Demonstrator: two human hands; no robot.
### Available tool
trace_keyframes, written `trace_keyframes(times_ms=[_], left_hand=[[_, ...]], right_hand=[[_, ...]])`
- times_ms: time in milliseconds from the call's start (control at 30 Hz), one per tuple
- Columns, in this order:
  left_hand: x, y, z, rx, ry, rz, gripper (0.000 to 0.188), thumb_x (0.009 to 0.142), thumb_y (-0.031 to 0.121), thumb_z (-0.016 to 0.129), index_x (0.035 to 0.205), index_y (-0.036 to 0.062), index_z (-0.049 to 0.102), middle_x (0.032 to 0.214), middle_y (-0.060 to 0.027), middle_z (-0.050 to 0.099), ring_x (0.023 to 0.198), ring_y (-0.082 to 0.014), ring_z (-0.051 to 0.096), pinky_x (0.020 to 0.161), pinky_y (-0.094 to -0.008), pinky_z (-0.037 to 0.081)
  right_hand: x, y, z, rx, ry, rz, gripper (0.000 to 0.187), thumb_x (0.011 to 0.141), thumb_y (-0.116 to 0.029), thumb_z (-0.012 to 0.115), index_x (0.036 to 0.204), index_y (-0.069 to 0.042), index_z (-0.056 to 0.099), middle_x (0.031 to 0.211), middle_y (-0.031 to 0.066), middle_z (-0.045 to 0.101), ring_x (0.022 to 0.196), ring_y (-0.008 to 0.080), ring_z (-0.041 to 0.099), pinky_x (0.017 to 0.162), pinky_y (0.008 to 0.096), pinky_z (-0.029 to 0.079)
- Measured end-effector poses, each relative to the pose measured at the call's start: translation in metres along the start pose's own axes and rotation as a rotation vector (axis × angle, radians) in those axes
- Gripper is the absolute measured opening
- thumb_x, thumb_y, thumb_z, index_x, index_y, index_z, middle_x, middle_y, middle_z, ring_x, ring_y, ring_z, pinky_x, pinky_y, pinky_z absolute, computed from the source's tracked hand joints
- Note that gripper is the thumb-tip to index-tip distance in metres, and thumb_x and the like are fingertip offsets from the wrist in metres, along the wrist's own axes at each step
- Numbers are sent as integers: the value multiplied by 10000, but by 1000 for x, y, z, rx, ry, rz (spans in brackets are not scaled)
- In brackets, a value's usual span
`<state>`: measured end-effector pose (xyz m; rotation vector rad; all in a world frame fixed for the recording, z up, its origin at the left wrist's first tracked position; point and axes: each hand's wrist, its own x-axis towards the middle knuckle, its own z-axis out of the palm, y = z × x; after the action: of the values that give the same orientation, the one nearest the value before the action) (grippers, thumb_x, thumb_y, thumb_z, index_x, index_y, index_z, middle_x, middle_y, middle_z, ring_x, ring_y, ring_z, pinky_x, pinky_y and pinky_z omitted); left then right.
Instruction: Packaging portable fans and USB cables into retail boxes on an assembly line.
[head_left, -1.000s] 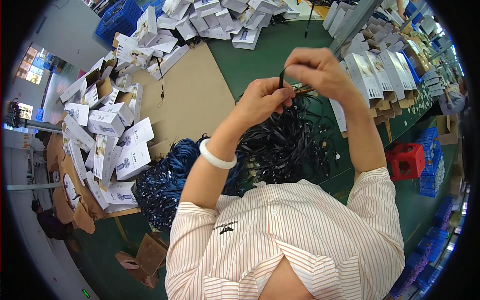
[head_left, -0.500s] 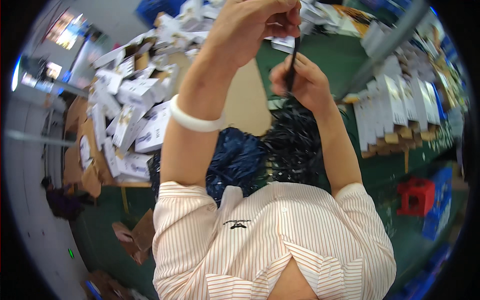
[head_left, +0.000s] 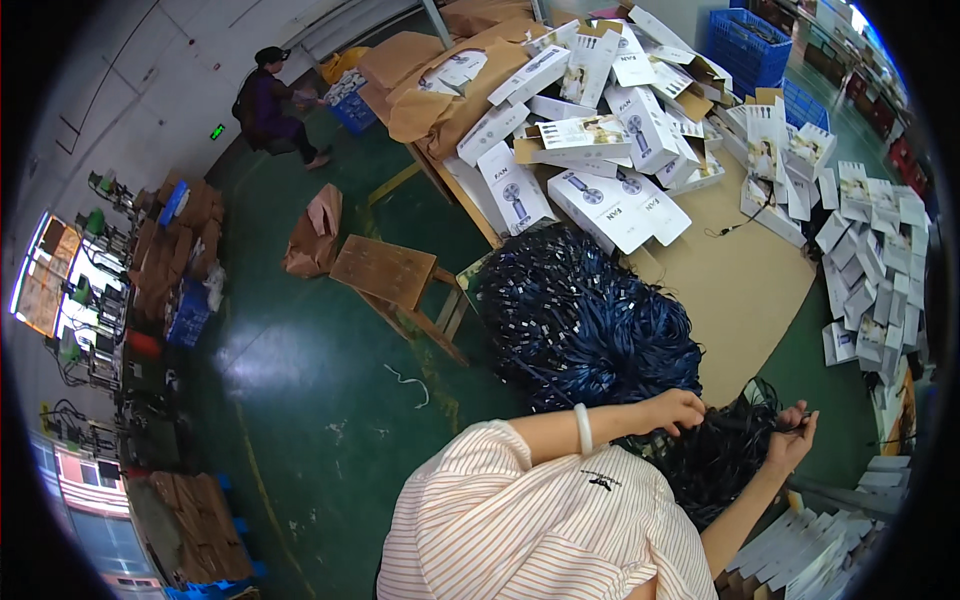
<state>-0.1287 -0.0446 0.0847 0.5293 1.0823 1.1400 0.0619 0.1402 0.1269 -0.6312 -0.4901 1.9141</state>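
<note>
Tan cardboard [head_left: 740, 290] beside glossy black straps [head_left: 710, 465]

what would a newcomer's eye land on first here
Probably the jumble of white boxes piled at the upper right. Next, the glossy dark-blue heap of straps near the middle of the view, with a black heap to its lower right. The white bangle on the person's left forearm also stands out.

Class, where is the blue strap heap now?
In the head view, the blue strap heap lies right of centre, between the wooden stool and black straps.
</note>
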Motion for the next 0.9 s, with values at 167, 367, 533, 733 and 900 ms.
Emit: trace_keyframes(times_ms=[167, 367, 533, 733, 900], left_hand=[[-20, 51, 38, 815, 238, 831, 869, 607, 228, 691, 1319, -5, 251, 1311, -228, 314, 1228, -371, 287, 1016, -424, 238], [-8, 38, 52, 203, -145, 585, 261, 691, -19, 430, 922, -8, 551, 701, -58, 573, 627, -120, 573, 549, -242, 459], [-7, 13, 55, -552, -119, 137, 288, 757, -4, 371, 980, 18, 552, 762, -84, 579, 644, -151, 585, 509, -271, 502], [22, -4, 58, -938, 75, -33, 247, 767, 87, 465, 969, 79, 607, 934, -52, 588, 907, -178, 551, 796, -361, 456], [22, -25, 25, -1094, 12, 17, 226, 831, 243, 451, 938, 77, 561, 999, -63, 587, 953, -209, 540, 881, -360, 409]], right_hand=[[-38, 45, 67, -182, -200, 77, 276, 940, -262, 404, 733, -92, 473, 565, 3, 388, 402, 53, 259, 385, 206, 205], [-79, 40, 104, -98, -326, 111, 247, 946, -237, 388, 772, -76, 456, 569, -3, 355, 398, 46, 246, 377, 195, 187], [-97, 43, 87, -129, -253, 168, 229, 934, -207, 404, 748, -76, 426, 570, -6, 342, 398, 46, 240, 364, 189, 192], [-76, 103, 54, -1063, -92, -471, 133, 845, -99, 486, 746, -26, 434, 627, 14, 437, 599, 107, 437, 498, 266, 356], [-73, 117, 75, -1472, -406, -839, 115, 739, -112, 563, 694, -24, 504, 708, 139, 494, 641, 333, 499, 550, 401, 406]])
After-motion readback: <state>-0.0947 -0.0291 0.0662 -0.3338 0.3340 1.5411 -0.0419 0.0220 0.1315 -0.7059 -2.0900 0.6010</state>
